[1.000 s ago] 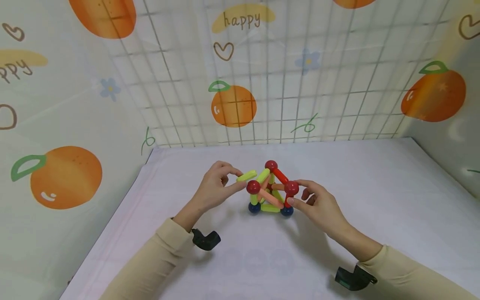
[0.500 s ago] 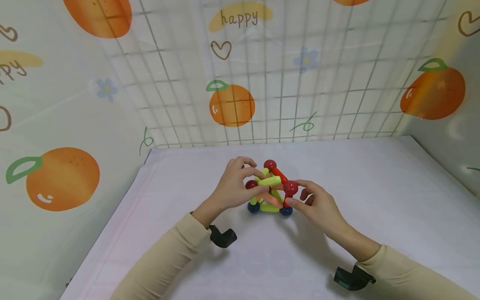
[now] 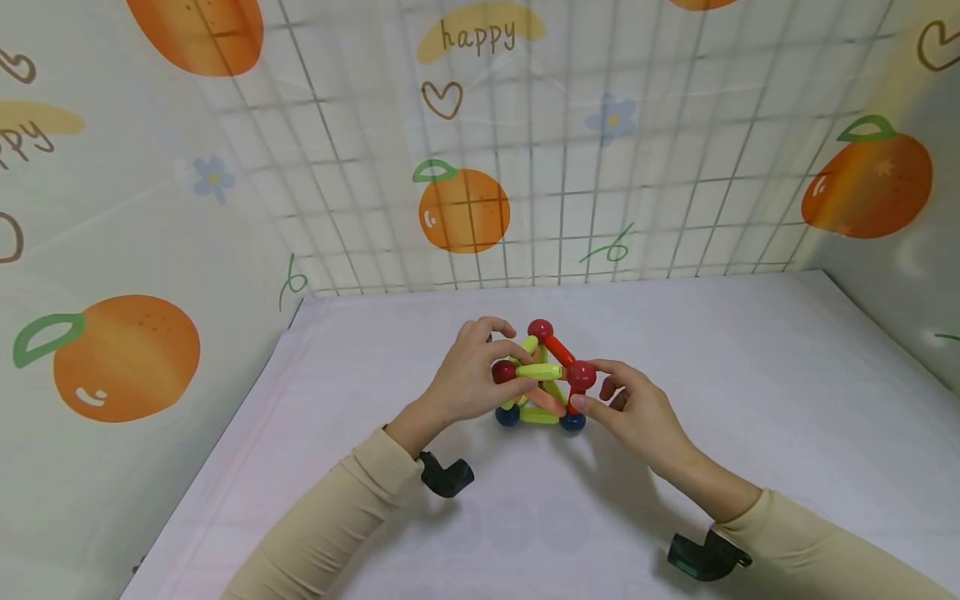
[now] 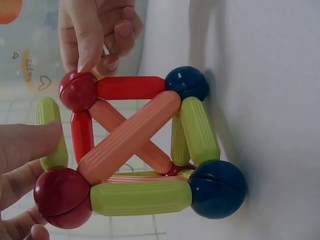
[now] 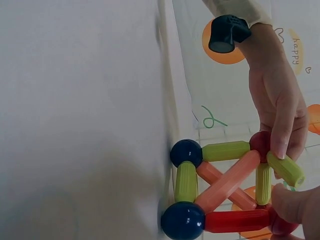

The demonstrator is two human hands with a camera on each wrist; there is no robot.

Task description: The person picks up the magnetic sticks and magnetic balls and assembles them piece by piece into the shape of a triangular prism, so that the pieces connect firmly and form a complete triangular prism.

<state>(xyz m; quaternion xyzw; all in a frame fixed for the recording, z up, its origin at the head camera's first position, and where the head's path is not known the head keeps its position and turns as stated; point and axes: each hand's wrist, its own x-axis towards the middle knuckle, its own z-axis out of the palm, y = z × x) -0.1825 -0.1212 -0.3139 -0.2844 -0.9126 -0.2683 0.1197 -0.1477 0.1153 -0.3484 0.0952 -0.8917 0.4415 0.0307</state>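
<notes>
Rods and balls of a building toy form a box-like frame on the table. My left hand (image 3: 468,379) pinches a yellow-green rod (image 3: 540,372) between thumb and fingers, level with the upper front edge. In the left wrist view one end of this rod (image 4: 47,110) meets the left red ball (image 4: 63,198), while the other end stands apart from the right red ball (image 4: 78,91). My right hand (image 3: 648,417) grips that right ball, its thumb low near the upright red rod (image 4: 131,88). Blue balls (image 3: 572,421) form the front lower corners. Orange rods (image 4: 132,135) cross inside.
A white cloth (image 3: 480,533) covers the table. Behind it hangs a curtain (image 3: 660,150) printed with oranges and a grid. Black wrist cameras (image 3: 447,475) sit under both cuffs.
My left hand has moved right with the yellow-green rod, from left of the frame to its upper front edge, then slightly lowered it. My right hand has stayed at its corner.
</notes>
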